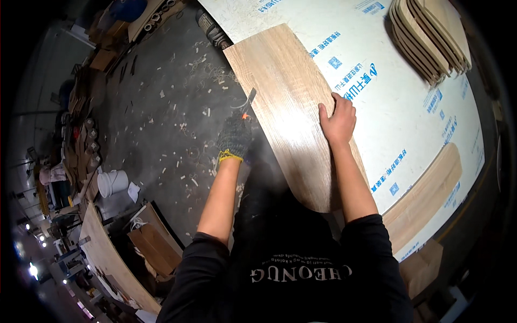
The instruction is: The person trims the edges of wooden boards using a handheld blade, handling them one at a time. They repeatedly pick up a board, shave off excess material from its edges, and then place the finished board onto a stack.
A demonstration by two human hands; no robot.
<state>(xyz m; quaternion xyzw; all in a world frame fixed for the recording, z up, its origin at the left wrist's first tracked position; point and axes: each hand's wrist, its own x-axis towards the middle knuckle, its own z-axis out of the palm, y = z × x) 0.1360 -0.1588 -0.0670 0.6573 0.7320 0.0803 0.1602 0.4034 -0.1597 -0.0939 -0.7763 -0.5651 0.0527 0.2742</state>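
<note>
A long wood-grain board with a rounded near end lies at the left edge of the sheet-covered table, its near part jutting toward my body. My left hand, in a dark knitted glove with a yellow cuff, is closed around a small tool with a flat blade and an orange part. The blade meets the board's left edge; the glove hides most of the tool. Bare, my right hand grips the board's right edge, thumb on its top face and fingers along the side.
The table carries a white sheet with blue print. Several curved boards are stacked at its far right, and another rounded board lies near right. Scraps litter the grey floor at left, where a white bucket stands.
</note>
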